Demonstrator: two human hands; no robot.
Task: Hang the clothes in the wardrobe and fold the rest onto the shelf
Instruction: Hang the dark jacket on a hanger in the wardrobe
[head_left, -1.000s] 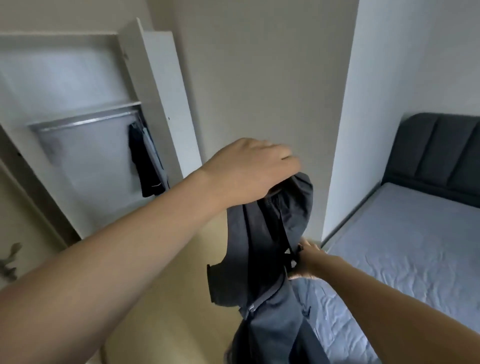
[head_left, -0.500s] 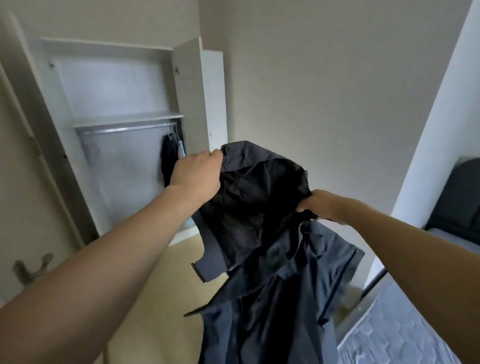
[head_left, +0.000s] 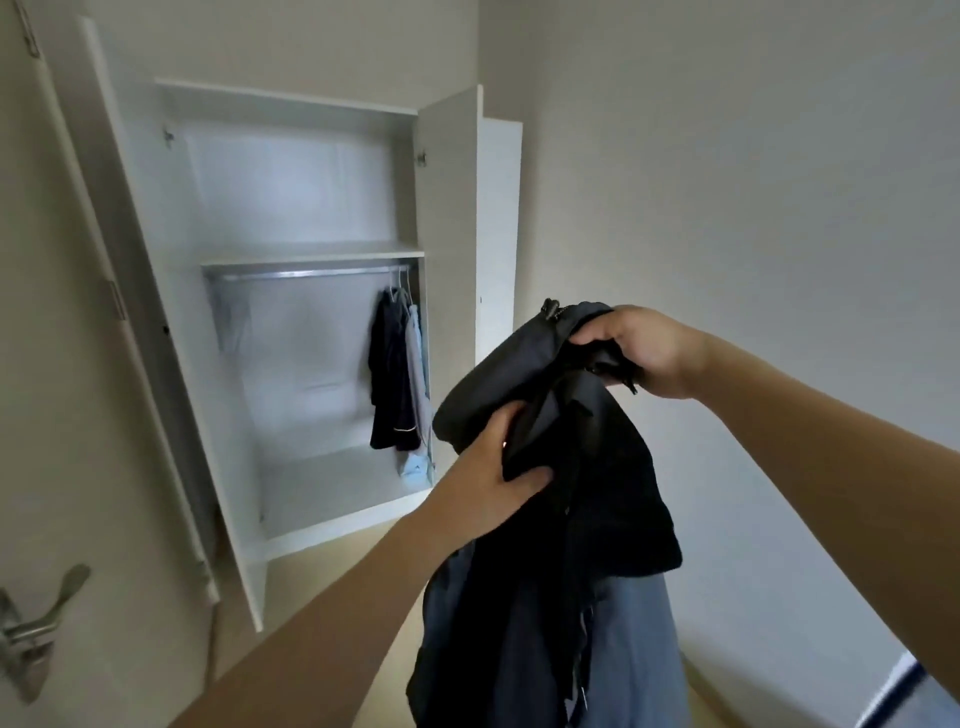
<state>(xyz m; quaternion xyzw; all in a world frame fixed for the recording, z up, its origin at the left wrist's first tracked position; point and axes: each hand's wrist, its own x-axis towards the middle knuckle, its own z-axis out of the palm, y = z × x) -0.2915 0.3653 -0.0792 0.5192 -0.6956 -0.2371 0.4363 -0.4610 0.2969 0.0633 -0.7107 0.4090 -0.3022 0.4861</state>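
Observation:
A dark grey jacket (head_left: 571, 545) hangs in front of me, bunched at the top and trailing down out of view. My right hand (head_left: 641, 351) grips its upper end near a zip pull. My left hand (head_left: 498, 478) holds a fold lower down, thumb pressed into the cloth. The white wardrobe (head_left: 447, 208) stands open behind them, to the left. Its shelf (head_left: 306, 254) sits above a metal rail (head_left: 306, 273). Dark and pale blue clothes (head_left: 397, 374) hang on hangers at the rail's right end.
The wardrobe's left door (head_left: 156, 312) swings out toward me. A room door with a metal lever handle (head_left: 36, 623) is at the far left. A plain wall fills the right side, and a bed corner (head_left: 904, 696) shows at bottom right. The floor (head_left: 322, 582) is beige.
My view has turned left toward the wardrobe, and the bed has slid nearly out of sight. My right hand has risen to the jacket's top while my left hand dropped lower on it.

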